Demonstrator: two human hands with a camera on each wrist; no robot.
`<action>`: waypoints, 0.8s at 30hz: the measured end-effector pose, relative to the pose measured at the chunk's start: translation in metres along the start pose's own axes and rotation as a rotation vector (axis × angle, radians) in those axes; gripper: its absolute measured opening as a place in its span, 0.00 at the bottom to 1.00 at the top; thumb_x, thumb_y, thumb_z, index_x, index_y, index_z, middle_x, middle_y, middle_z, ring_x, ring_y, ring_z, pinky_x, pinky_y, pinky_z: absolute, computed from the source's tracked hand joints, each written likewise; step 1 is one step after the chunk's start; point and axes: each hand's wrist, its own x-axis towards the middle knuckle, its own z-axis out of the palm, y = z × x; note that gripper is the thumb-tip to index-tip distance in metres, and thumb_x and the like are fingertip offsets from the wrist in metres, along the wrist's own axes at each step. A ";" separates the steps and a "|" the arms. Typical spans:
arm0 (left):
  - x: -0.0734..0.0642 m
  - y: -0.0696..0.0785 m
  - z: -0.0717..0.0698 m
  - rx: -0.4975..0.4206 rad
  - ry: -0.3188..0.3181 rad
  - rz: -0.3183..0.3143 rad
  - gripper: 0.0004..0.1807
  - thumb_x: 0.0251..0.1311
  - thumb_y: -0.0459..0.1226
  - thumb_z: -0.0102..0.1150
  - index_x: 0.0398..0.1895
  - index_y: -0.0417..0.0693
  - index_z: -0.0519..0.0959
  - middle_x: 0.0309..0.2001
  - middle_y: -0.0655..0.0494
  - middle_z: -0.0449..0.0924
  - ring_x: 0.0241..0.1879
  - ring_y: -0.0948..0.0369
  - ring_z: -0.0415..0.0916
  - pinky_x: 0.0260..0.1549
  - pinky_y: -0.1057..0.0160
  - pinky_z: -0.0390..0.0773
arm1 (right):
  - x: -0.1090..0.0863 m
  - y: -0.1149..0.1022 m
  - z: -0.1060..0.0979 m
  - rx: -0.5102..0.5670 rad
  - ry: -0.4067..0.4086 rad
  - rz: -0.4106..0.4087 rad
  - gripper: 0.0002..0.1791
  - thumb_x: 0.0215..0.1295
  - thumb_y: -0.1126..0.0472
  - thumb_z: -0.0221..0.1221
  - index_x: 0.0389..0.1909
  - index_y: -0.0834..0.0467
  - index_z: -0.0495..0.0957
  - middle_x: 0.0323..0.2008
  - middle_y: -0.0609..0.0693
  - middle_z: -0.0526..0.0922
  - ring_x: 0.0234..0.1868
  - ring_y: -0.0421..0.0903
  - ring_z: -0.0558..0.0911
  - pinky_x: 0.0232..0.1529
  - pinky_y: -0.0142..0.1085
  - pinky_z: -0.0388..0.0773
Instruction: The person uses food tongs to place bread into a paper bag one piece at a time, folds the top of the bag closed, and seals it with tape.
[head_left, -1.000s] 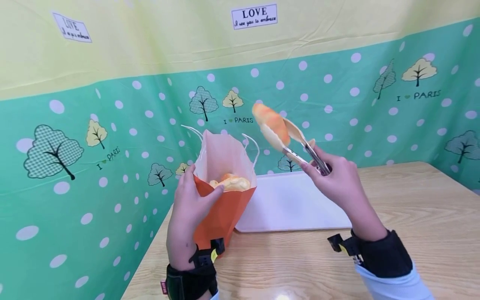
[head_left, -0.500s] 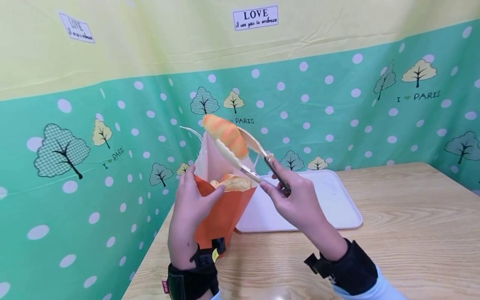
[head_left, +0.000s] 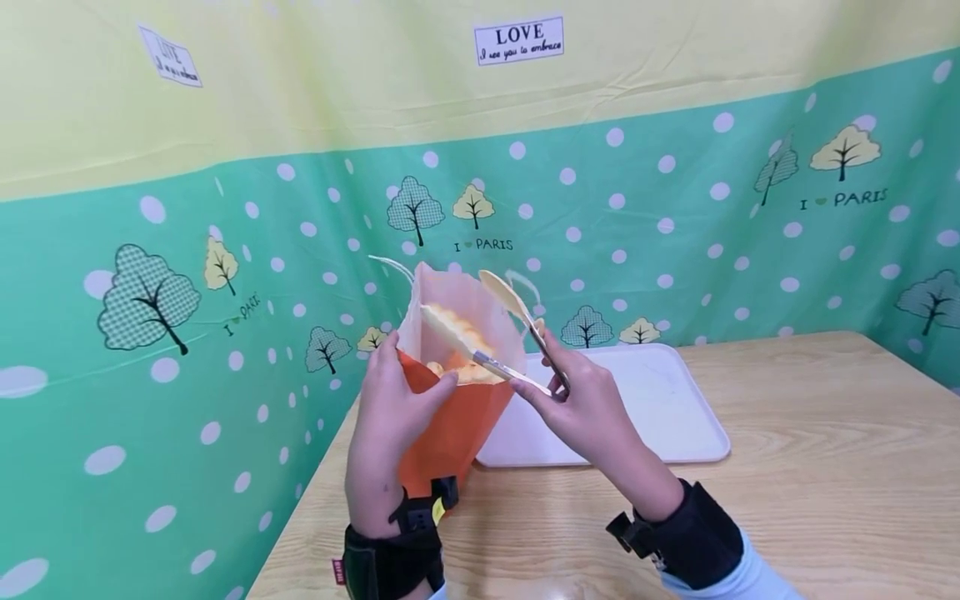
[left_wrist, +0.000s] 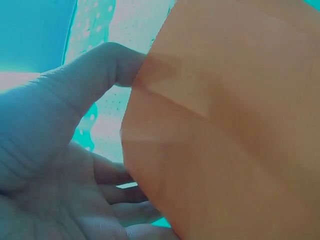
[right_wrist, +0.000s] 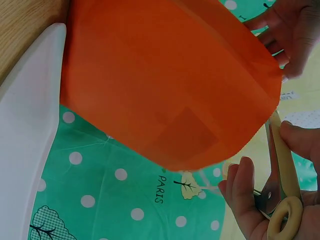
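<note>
My left hand (head_left: 393, 404) grips the near left rim of an orange paper bag (head_left: 450, 433), thumb over the edge; in the left wrist view the orange paper (left_wrist: 225, 125) lies between thumb and fingers. White string handles rise from the bag's pale back wall. Over the mouth, my right hand (head_left: 588, 400) holds tongs (head_left: 547, 354) with pale, spoon-like ends, their arms spread apart. One end dips into the mouth beside a golden bread roll (head_left: 468, 327); whether they touch is unclear. More bread (head_left: 483, 374) lies below it inside. The right wrist view shows the tongs' ring (right_wrist: 285, 220) at the palm.
A white tray (head_left: 667, 417) lies on the wooden table (head_left: 795, 433) behind and right of the bag. A green and yellow patterned curtain (head_left: 660, 208) hangs close behind the table and along its left side.
My right hand has moved left and a little down, bringing the tongs over the bag. The tongs have spread, and the roll has dropped from between them into the mouth. My left hand keeps its grip.
</note>
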 end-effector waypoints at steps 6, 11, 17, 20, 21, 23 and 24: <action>0.003 -0.006 -0.003 -0.015 0.027 -0.054 0.51 0.52 0.49 0.59 0.73 0.44 0.41 0.67 0.39 0.55 0.60 0.45 0.60 0.51 0.40 0.77 | 0.002 -0.004 -0.009 0.025 0.016 -0.024 0.42 0.51 0.49 0.66 0.67 0.55 0.62 0.39 0.52 0.82 0.22 0.37 0.73 0.18 0.33 0.77; 0.007 -0.015 -0.008 -0.053 0.064 -0.068 0.51 0.55 0.52 0.57 0.73 0.45 0.40 0.68 0.39 0.53 0.61 0.45 0.58 0.52 0.38 0.75 | 0.003 -0.003 -0.018 0.036 0.039 -0.042 0.40 0.53 0.49 0.65 0.67 0.55 0.63 0.39 0.51 0.81 0.22 0.36 0.75 0.18 0.33 0.77; 0.007 -0.019 -0.014 -0.089 0.229 -0.125 0.42 0.58 0.47 0.55 0.71 0.41 0.49 0.69 0.37 0.54 0.64 0.42 0.54 0.56 0.35 0.70 | 0.006 -0.002 -0.030 0.031 0.073 -0.054 0.40 0.53 0.47 0.64 0.66 0.58 0.64 0.41 0.52 0.83 0.23 0.36 0.75 0.18 0.32 0.78; 0.006 -0.021 -0.017 -0.096 0.356 -0.141 0.36 0.57 0.45 0.56 0.67 0.40 0.58 0.66 0.36 0.60 0.62 0.42 0.57 0.56 0.37 0.70 | 0.007 0.000 -0.038 0.011 0.098 -0.063 0.40 0.53 0.48 0.64 0.65 0.58 0.65 0.40 0.52 0.83 0.23 0.36 0.76 0.17 0.34 0.78; 0.005 -0.022 -0.018 -0.097 0.388 -0.147 0.35 0.57 0.44 0.56 0.66 0.39 0.60 0.65 0.36 0.62 0.61 0.42 0.58 0.56 0.37 0.71 | 0.008 0.000 -0.041 0.003 0.108 -0.062 0.40 0.53 0.48 0.64 0.65 0.58 0.65 0.39 0.52 0.83 0.22 0.36 0.76 0.17 0.34 0.77; 0.005 -0.025 -0.021 -0.092 0.429 -0.169 0.33 0.57 0.44 0.56 0.64 0.39 0.63 0.63 0.36 0.64 0.60 0.43 0.60 0.56 0.39 0.72 | 0.009 0.002 -0.046 -0.013 0.128 -0.050 0.39 0.53 0.47 0.64 0.65 0.57 0.65 0.36 0.51 0.84 0.23 0.36 0.76 0.17 0.34 0.77; 0.005 -0.027 -0.022 -0.086 0.438 -0.182 0.32 0.57 0.44 0.55 0.64 0.39 0.63 0.63 0.36 0.64 0.59 0.43 0.60 0.55 0.39 0.73 | 0.009 0.002 -0.050 -0.021 0.136 -0.041 0.39 0.53 0.47 0.64 0.65 0.56 0.65 0.35 0.51 0.84 0.22 0.36 0.75 0.17 0.34 0.76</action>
